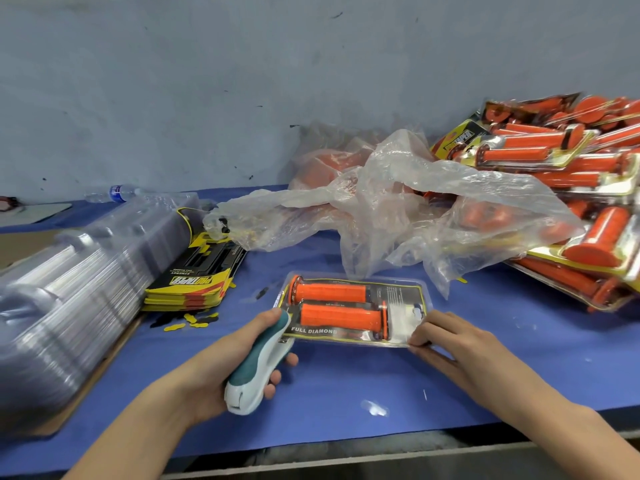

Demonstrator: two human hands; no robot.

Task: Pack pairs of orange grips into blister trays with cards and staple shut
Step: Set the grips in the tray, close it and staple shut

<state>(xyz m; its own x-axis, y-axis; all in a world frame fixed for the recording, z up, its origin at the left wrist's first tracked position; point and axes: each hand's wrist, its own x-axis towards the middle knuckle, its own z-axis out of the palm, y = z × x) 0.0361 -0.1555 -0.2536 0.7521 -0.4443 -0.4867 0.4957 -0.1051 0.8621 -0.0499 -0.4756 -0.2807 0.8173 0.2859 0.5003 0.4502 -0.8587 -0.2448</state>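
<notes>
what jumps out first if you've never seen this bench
Bright orange grips: a pair lies in a blister pack at the centre of the blue table, with a teal stapler at its left end. A heap of finished packs fills the right side, and stacked clear trays lie on the left.

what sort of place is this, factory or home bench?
Probably a factory packing station: a stack of empty blister trays, a pile of printed cards, a heap of finished packs. The left hand grips a stapler.

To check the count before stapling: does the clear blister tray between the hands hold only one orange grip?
No, two orange ribbed grips lie side by side in that clear plastic tray.
</notes>
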